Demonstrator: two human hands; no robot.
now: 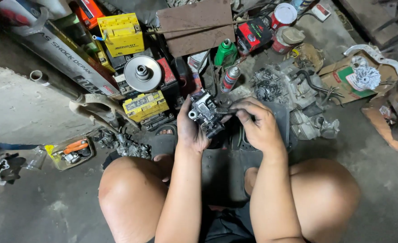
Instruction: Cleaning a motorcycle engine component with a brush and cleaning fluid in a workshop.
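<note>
A small grey metal engine part, like a carburettor (pixel 205 112), is held up in front of me over my knees. My left hand (pixel 191 130) grips it from the left and below. My right hand (pixel 257 123) pinches a thin dark tool or screw (pixel 226 110) against the part's right side. Both hands are smeared with grease. A black rubber mat (pixel 226 166) lies on the floor beneath them.
Yellow battery boxes (pixel 121 33), a round metal pulley (pixel 142 72), a green bottle (pixel 225 52), a spray can (pixel 230 77), a dirty engine block (pixel 298 96) and a cardboard box (pixel 347 76) crowd the floor ahead. A tray of small tools (pixel 70 152) sits at left.
</note>
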